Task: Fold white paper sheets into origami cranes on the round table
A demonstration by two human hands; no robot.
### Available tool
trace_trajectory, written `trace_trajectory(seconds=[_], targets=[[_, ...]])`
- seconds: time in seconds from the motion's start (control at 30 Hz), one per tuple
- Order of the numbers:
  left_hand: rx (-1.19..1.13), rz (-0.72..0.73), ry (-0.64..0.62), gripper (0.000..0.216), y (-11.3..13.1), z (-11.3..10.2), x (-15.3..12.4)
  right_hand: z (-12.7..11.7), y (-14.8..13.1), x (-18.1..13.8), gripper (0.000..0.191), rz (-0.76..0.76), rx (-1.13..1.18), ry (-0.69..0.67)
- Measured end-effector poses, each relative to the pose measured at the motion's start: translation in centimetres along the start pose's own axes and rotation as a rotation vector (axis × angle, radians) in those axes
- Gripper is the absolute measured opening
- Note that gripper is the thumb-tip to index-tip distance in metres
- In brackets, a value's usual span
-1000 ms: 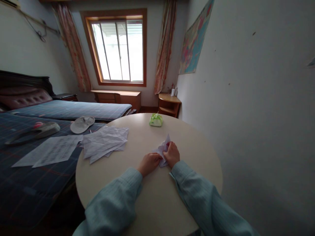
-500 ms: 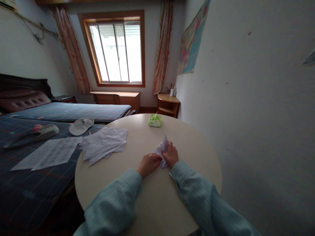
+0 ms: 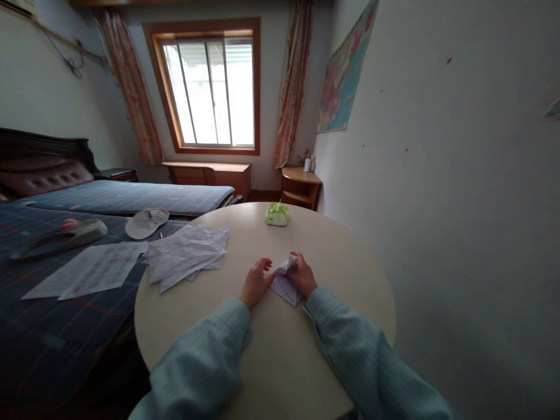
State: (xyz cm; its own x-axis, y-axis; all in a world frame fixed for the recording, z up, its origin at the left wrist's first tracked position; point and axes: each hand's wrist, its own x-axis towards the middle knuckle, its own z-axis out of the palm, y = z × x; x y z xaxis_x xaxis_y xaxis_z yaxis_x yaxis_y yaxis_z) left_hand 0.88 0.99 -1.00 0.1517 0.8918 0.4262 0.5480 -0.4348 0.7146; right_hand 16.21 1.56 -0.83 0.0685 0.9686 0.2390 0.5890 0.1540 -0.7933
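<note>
Pinching the folded paper (image 3: 285, 281) near the round table (image 3: 341, 256) centre, right hand (image 3: 303, 275) grips its far tip; left hand (image 3: 256, 283), fingers spread loose, touches its left edge.

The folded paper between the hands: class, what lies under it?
The folded paper rests on the bare round table. The right hand pinches its top; the left hand touches its edge. Anything beneath is hidden.
</note>
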Motion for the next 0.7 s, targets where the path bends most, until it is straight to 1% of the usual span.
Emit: trace_trajectory(seconds=[0.1, 0.2, 0.3, 0.47, 0.57, 0.7], targets=[[-0.016, -0.053, -0.120, 0.017, -0.23, -0.28, 0.16, 0.32, 0.03, -0.03, 0.054, -0.054, 0.054, -0.072], [-0.031, -0.062, -0.173, 0.012, -0.17, -0.48, 0.18, 0.43, -0.11, -0.09, 0.050, -0.098, 0.071, -0.143], [-0.037, -0.084, -0.176, 0.010, -0.13, -0.55, 0.18, 0.36, -0.32, -0.18, 0.048, -0.143, 0.060, -0.190], [-0.055, -0.139, -0.148, 0.012, -0.02, -0.60, 0.13, 0.33, -0.43, -0.34, 0.046, -0.208, 0.030, -0.215], [-0.052, -0.171, -0.132, 0.010, 0.26, -0.63, 0.10, 0.39, -0.40, -0.41, 0.046, -0.232, 0.029, -0.203], [-0.038, -0.179, -0.115, 0.010, 0.51, -0.56, 0.05, 0.37, -0.48, -0.47, 0.039, -0.228, 0.029, -0.155]])
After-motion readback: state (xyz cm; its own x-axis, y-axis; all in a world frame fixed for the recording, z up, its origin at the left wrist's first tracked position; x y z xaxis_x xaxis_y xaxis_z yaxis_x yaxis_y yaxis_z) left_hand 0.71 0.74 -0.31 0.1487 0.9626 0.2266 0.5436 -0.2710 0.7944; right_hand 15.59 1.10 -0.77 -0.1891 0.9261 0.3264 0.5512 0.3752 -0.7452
